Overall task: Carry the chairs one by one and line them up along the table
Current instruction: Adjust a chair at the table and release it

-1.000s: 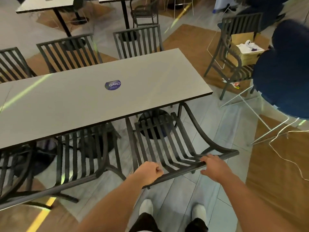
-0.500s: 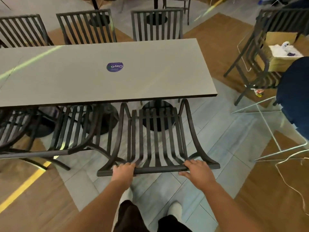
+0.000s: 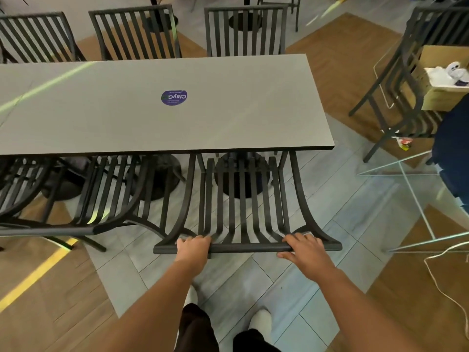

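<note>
Fingers of the left hand [image 3: 193, 247] curl over the top rail of a black slatted chair [image 3: 243, 201], grasping it; the right hand [image 3: 303, 252] wraps the same rail nearer its other end, thumb underneath. The chair's seat is tucked beneath the near edge of the grey table [image 3: 228, 118], at its right end. Just beside it, to the left, another chair [image 3: 111, 194] sits under the same edge. Three more chairs [image 3: 245, 31] line the far side
</note>
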Demonstrator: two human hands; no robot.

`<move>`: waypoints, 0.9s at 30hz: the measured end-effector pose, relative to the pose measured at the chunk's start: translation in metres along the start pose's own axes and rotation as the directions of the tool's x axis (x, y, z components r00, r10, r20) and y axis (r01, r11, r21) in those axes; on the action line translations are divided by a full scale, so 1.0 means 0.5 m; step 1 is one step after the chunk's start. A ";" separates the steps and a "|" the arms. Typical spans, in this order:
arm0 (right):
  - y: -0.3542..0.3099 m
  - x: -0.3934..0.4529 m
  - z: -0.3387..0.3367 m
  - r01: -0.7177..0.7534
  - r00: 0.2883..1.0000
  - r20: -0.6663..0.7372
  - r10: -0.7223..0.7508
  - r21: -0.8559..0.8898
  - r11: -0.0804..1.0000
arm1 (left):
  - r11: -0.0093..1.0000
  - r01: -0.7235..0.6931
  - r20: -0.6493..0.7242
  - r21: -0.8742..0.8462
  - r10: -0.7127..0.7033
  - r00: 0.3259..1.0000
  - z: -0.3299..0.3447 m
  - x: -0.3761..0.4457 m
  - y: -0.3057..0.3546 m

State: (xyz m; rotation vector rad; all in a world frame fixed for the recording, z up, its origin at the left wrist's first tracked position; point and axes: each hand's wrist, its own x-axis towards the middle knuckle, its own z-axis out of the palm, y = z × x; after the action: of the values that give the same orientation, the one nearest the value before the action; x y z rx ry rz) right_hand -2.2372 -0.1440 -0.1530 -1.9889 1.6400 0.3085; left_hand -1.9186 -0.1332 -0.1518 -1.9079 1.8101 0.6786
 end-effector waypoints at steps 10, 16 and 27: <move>0.039 0.078 -0.049 0.012 1.000 -0.018 -0.012 0.015 1.000 | 1.000 -0.009 -0.016 0.007 0.009 1.000 -0.057 0.061 0.031; 0.046 0.102 -0.061 0.018 1.000 0.014 -0.018 0.001 1.000 | 1.000 -0.009 -0.005 0.000 0.009 1.000 -0.070 0.080 0.038; 0.043 0.105 -0.085 -0.021 0.992 0.124 0.012 0.064 0.998 | 0.995 -0.003 0.070 -0.104 0.010 0.998 -0.075 0.101 0.027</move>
State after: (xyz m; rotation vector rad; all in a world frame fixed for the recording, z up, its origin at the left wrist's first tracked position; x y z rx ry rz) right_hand -2.2523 -0.2132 -0.1494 -1.8704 1.5695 0.3722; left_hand -1.9284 -0.1968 -0.1526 -1.9194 1.7703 0.8469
